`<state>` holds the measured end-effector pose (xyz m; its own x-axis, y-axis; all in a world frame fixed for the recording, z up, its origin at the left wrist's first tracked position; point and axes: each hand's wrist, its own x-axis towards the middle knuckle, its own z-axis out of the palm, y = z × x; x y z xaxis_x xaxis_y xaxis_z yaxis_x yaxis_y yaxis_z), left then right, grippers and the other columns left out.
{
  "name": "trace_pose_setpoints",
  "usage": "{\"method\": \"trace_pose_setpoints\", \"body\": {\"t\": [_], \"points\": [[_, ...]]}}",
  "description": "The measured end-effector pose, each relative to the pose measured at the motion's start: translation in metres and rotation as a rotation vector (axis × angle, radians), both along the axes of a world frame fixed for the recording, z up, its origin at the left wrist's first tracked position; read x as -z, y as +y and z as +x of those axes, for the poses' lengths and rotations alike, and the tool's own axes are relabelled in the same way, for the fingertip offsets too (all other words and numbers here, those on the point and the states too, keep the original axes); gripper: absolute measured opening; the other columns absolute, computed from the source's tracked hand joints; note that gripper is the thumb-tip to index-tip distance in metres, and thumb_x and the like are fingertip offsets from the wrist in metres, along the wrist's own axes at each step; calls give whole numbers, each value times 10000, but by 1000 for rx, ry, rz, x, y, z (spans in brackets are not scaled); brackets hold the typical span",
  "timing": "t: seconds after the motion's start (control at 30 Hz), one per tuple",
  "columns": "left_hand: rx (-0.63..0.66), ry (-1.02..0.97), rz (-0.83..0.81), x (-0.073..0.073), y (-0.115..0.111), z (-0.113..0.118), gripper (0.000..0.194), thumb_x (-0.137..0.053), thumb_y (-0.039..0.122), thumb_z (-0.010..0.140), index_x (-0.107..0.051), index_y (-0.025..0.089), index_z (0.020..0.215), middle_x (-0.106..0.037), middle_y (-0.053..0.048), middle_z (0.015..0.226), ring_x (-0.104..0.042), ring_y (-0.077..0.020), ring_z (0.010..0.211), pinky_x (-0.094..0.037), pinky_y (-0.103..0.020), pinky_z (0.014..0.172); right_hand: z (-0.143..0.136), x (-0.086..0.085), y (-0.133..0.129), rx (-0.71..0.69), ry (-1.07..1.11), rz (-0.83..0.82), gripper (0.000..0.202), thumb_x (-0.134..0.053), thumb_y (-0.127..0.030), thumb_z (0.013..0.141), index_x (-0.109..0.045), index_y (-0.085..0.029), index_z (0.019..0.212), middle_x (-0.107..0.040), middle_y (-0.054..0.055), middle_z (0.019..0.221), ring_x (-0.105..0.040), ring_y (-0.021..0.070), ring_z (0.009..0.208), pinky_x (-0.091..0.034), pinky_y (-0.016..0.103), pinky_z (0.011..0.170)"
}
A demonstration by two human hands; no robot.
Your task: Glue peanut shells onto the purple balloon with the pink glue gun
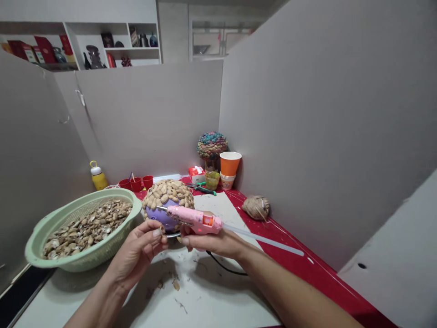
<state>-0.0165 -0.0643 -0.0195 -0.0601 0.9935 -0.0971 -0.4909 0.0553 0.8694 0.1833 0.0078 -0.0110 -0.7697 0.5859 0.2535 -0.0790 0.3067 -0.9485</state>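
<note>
A purple ball [167,222], its top and sides covered with peanut shells [170,189], rests at the middle of the white board. My right hand [208,239] is wrapped round a pink glue gun [191,217], whose metal tip points left in front of the ball's bare purple part. A clear glue stick [266,239] sticks out of the gun's rear. Just left of the gun, my left hand [146,241] pinches a small piece of shell [162,230], mostly hidden by the fingertips.
A green basket [85,259] of shells stands at the left. Behind the ball are red cups [135,184], pliers [205,189], an orange cup [230,165] and a colourful shell-covered ball [212,146]. A twine ball [256,208] lies right; grey partitions [136,114] surround the table.
</note>
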Motion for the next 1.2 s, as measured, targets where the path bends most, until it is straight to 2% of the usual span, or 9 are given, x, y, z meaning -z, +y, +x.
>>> {"method": "trace_pose_setpoints", "body": {"t": [0.13, 0.2, 0.3, 0.4, 0.6, 0.7, 0.8, 0.9, 1.2], "points": [[-5, -48, -36, -4, -2, -1, 348, -938, 163, 535, -732, 138, 814, -698, -7, 747, -657, -98, 626, -587, -217, 647, -2, 0, 2, -55, 42, 4, 196, -699, -320, 759, -599, -165, 826, -544, -27, 653, -484, 107, 572, -392, 232, 519], [20, -48, -37, -5, -4, -1, 352, -938, 171, 540, -731, 129, 821, -702, -14, 759, -657, -97, 628, -587, -209, 635, -3, 3, 3, -39, 65, -24, 213, -707, -330, 771, -604, -167, 863, -544, -30, 675, -478, 101, 575, -395, 228, 519], [75, -49, -33, -3, -5, 0, 350, -931, 180, 558, -723, 125, 834, -702, -15, 775, -657, -95, 629, -588, -208, 629, -5, 8, 0, 10, 114, -99, 246, -714, -377, 785, -591, -165, 795, -523, -35, 679, -449, 85, 579, -384, 220, 523], [143, -52, -39, 0, -5, 2, 311, -900, 164, 614, -698, 143, 849, -694, -8, 753, -655, -93, 622, -590, -214, 638, -7, 9, -5, 57, 199, -147, 270, -749, -371, 763, -613, -160, 862, -561, -23, 751, -467, 88, 614, -392, 226, 549], [194, -45, -37, 6, -5, 4, 253, -869, 153, 665, -651, 154, 795, -688, -2, 744, -657, -96, 630, -587, -221, 639, -8, 8, -9, 62, 243, -65, 285, -740, -378, 789, -550, -175, 727, -506, -40, 665, -445, 95, 597, -362, 239, 541], [198, -23, -28, 8, -4, 5, 247, -877, 166, 657, -654, 145, 761, -696, -9, 728, -652, -94, 619, -580, -216, 636, -9, 9, -8, 82, 257, -100, 306, -763, -401, 774, -576, -159, 787, -534, -25, 715, -461, 98, 624, -383, 237, 563], [204, 3, -22, 12, -3, 8, 230, -874, 180, 666, -661, 140, 743, -694, -17, 661, -648, -98, 597, -570, -212, 624, -12, 14, -6, 74, 247, -56, 270, -777, -338, 771, -605, -150, 860, -584, -8, 775, -522, 116, 680, -423, 243, 614], [204, -1, -26, 14, -2, 11, 245, -887, 185, 646, -661, 141, 732, -695, -20, 636, -647, -101, 587, -559, -211, 614, -16, 20, -6, 76, 249, 30, 226, -758, -308, 788, -593, -157, 821, -578, -15, 749, -521, 117, 673, -423, 237, 607], [202, -41, -59, 16, -4, 10, 283, -914, 171, 585, -673, 141, 729, -693, -12, 635, -648, -102, 576, -550, -218, 610, -18, 23, -7, 116, 274, 56, 320, -777, -393, 772, -553, -164, 769, -542, -16, 715, -490, 114, 638, -434, 236, 570]]}}
